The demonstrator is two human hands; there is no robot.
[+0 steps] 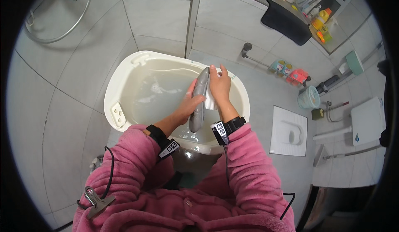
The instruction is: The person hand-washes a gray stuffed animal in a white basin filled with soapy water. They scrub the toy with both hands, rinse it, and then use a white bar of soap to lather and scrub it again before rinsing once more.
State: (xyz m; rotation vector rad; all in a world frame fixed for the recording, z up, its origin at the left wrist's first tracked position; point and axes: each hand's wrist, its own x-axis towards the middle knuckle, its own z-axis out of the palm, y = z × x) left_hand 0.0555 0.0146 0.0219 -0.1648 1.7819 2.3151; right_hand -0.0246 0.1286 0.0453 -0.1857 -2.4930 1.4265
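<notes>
My left hand [190,102] grips a long, thick grey item [199,99], which looks like a slipper or shoe sole seen edge-on. The item is tilted over a cream plastic baby bathtub [113,85] of cloudy water [159,98] with patches of foam. On its other side is my right hand [220,84], fingers bent around its upper part. Below the right palm shows a white piece [211,101]; whether it belongs to the grey item or is a separate cloth cannot be told. The right fingers partly hide what they hold.
A squat toilet [288,130] is set in the floor at right, with a pale bucket [308,97] beyond it. Slippers [296,76] sit on a wall rack. A shower hose [62,38] hangs at upper left. Bottles [321,19] stand on the counter above a black mat [286,21].
</notes>
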